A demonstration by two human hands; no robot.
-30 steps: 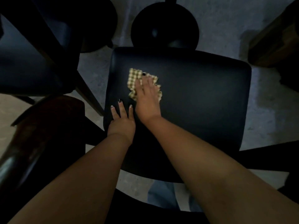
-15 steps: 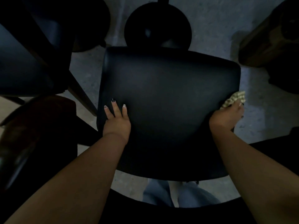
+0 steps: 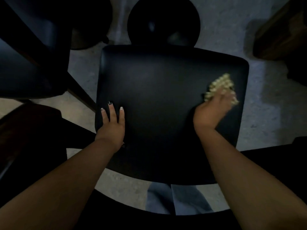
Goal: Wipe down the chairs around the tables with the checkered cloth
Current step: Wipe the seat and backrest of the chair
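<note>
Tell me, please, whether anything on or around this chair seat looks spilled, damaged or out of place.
Nothing stands out. The black chair seat shows no spill or tear, though the light is dim. The left hand rests flat on it; the right hand presses the checkered cloth near its right edge.

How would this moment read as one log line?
wiping | right hand presses checkered cloth on black padded chair seat, right side | left hand flat, bracing seat
</note>
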